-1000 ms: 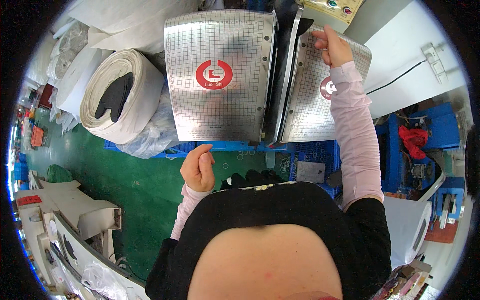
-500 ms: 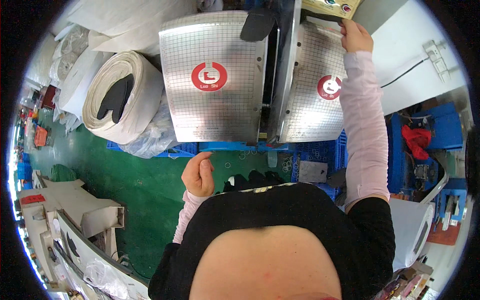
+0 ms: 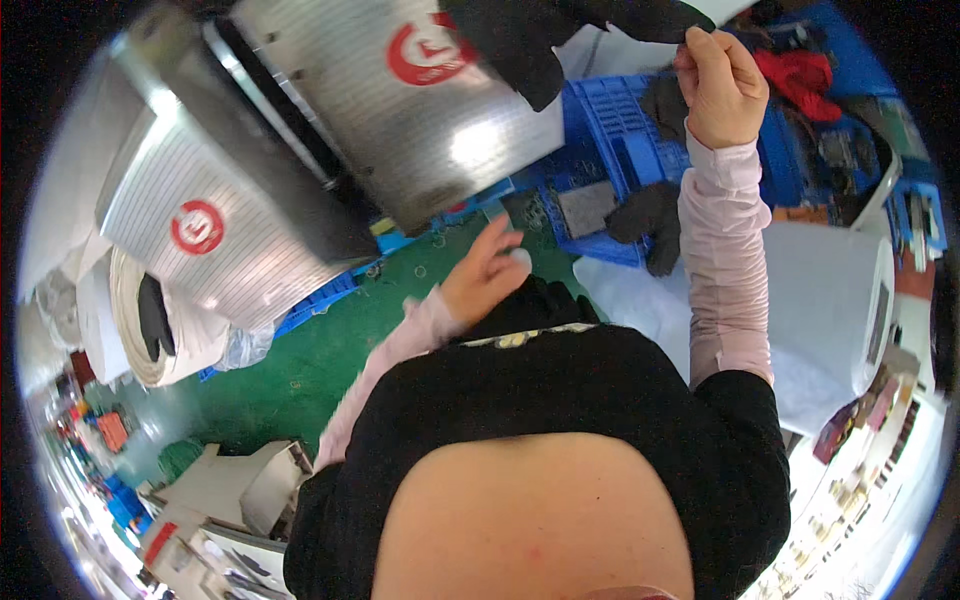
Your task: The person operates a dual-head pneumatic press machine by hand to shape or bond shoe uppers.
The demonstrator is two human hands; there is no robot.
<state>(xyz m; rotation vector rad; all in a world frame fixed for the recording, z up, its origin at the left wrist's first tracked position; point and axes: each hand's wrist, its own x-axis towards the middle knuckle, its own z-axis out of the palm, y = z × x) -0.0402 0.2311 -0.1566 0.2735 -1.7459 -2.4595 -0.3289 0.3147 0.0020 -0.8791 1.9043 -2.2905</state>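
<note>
A limp, flat black cut piece (image 3: 520,45), cloth-like with curved lobes, hangs stretched out at the top. My right hand (image 3: 728,90) is closed in a pinch on its right-hand tip. The piece overlaps the upper corner of a shiny metal plate (image 3: 380,140) with a grid and a red round emblem. My left hand (image 3: 485,275), fingers apart and holding nothing, is in front of my body, below that plate. Another gridded metal plate (image 3: 240,240) stands further left, past a dark gap.
A blue plastic crate (image 3: 605,130) stands on the right, with dark cut pieces (image 3: 650,225) by it. Beyond are a red cloth (image 3: 800,85) and a large white roll (image 3: 830,290). At left are a thick cream roll (image 3: 125,320) and a pale machine (image 3: 230,490) on the green floor.
My view has turned right, so the plates shift left and tilt. My right hand has drawn the black piece off to the right of the plates. My left hand has opened and moved rightward.
</note>
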